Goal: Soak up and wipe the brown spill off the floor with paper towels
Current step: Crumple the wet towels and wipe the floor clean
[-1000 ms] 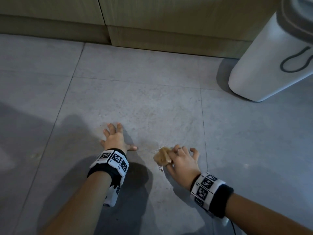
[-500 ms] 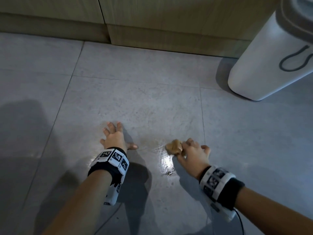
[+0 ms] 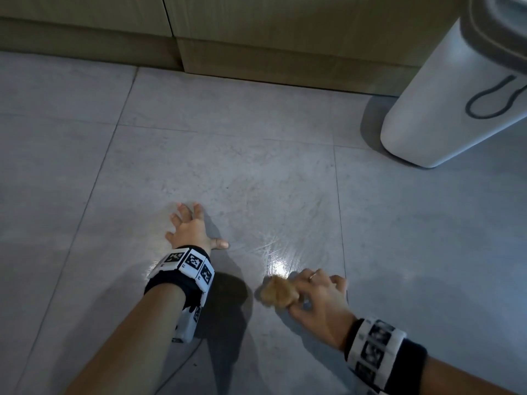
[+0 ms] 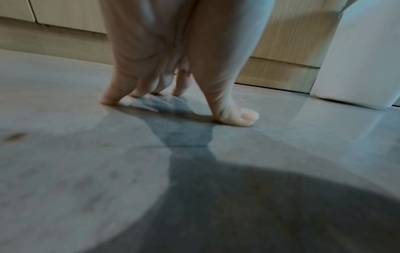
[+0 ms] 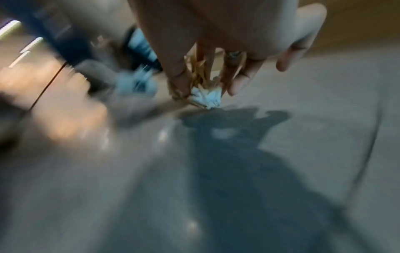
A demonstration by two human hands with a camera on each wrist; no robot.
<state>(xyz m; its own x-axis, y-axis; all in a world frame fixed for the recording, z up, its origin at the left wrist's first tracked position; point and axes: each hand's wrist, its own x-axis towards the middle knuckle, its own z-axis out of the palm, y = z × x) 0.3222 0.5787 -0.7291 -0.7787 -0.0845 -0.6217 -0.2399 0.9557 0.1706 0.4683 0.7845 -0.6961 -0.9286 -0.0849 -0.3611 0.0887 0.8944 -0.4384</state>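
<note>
A crumpled paper towel wad (image 3: pixel 278 292), stained brown, is pinched in my right hand (image 3: pixel 316 297) and pressed on the grey tile floor (image 3: pixel 256 172). In the blurred right wrist view the paper towel wad (image 5: pixel 204 90) shows brown above and pale at its tip, held between thumb and fingers. A wet, shiny smear (image 3: pixel 281 265) glistens on the floor just beyond the wad. My left hand (image 3: pixel 191 229) is spread, fingertips (image 4: pixel 110 101) and thumb propped on the floor left of the smear, holding nothing.
A white bin (image 3: pixel 456 89) stands at the right back, also at the right edge of the left wrist view as the bin (image 4: pixel 357 56). Wooden cabinet fronts (image 3: pixel 256 29) with a kickboard line the back. A thin cable trails from my left wrist band.
My right hand has dragged the brown wad back toward me and leftward from the tile seam, leaving a wet shiny streak. The left hand has stayed propped in place.
</note>
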